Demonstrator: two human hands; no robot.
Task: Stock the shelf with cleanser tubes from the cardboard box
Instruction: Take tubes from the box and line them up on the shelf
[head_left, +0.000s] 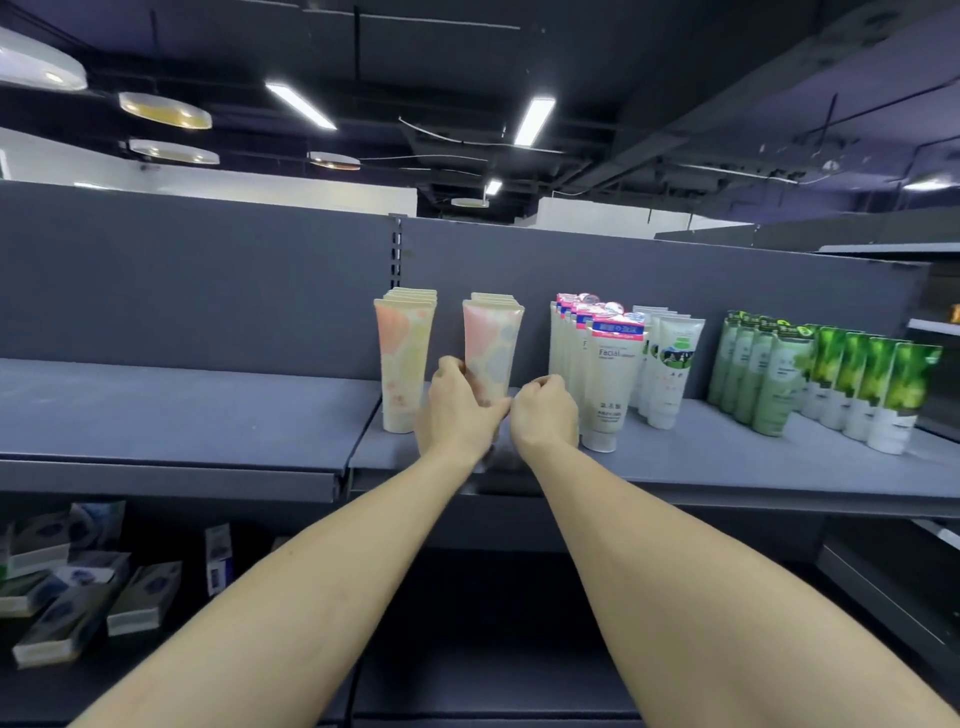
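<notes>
A: We're at the shelf (675, 457). Left hand (457, 410) is wrapped around the base of the front pink tube (491, 353), fingers curled round and pinching it low down. That tube stands upright at the head of its row, just right of the peach row (402, 358).

B: Right hand (545, 415)?

A: Curled loosely, fingers pressed together, just beside the tube's base. Can't tell if it touches the tube. It sits between the pink row and the white tubes (608, 374).

B: So we're seating and squaring it. How do we do that well?

A: Keep the grip low, near the cap, so the tube doesn't tip back into the ones behind. Set it flat on the cap, line it up with the peach row's front, label facing out. Use the right hand as a stop on the open side, then let go gently; these look tall and narrow, likely to domino.

B: Box?

A: Not in view. Can't judge how many are left.

B: Any labels?

A: White front tube reads "Facial", smaller print under it too small. Blue-and-pink header has characters, unreadable. Next white row (670, 364) has a green landscape picture. Green tubes (779, 374) far right, text illegible. Pink and peach tubes show only pastel patches.
</notes>
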